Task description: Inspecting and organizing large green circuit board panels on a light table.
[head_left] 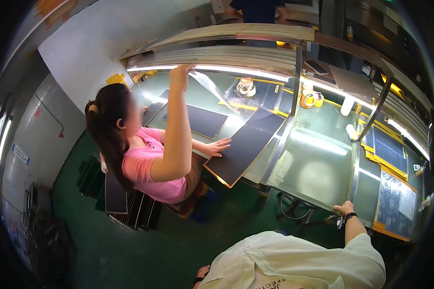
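My right hand, a dark band at its wrist, is closed over the front edge of the glass-topped table. At the lower edge my left hand hangs near my pale shirt; its fingers are mostly hidden. To the left, a person in a pink top raises one arm, with a clear film strip trailing from that hand. The person's other hand lies flat on a dark rectangular panel that overhangs the table's front edge. Another dark panel lies behind it.
Tape rolls and orange-yellow rolls sit toward the back. A phone lies on the shelf above. Yellow-edged sheets and an orange-edged sheet are at right. A rack with dark panels stands on the green floor behind the person.
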A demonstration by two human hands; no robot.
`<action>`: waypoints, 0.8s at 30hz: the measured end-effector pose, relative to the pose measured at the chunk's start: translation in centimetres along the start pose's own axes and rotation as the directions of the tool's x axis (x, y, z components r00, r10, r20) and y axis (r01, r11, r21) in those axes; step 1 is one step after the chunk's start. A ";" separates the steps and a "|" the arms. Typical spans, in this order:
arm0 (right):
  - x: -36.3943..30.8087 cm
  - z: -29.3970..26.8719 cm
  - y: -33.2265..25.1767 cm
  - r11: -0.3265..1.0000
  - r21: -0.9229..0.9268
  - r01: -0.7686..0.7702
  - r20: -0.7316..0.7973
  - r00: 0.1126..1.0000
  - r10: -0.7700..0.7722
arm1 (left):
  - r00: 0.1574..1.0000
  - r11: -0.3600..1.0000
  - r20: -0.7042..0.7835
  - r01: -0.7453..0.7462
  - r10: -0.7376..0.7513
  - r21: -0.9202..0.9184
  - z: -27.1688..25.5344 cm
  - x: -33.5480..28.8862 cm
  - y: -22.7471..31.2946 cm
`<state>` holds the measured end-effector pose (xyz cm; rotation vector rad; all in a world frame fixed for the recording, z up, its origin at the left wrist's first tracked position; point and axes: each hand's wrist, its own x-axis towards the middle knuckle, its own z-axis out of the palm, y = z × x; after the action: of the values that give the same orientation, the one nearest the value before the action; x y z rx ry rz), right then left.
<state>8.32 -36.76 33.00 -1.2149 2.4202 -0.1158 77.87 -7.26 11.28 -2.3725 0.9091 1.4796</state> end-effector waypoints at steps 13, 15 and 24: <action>-0.7 -0.5 -0.7 0.999 -0.050 0.004 -0.039 0.999 -0.006 | 1.000 1.000 -0.014 0.018 -0.018 0.021 0.8 -0.5 0.5; -1.0 -1.1 -1.2 0.997 -0.022 -0.077 0.058 0.995 0.078 | 0.996 0.996 -0.008 0.090 -0.090 -0.024 0.5 -1.0 1.0; -0.3 0.0 -0.1 0.999 -0.047 0.008 -0.057 0.998 -0.010 | 0.996 0.991 -0.010 0.087 -0.088 -0.100 0.3 -1.5 1.0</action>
<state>8.55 -36.57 33.15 -1.2595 2.4796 -0.0977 76.55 -7.32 12.60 -2.4624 0.7400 1.5095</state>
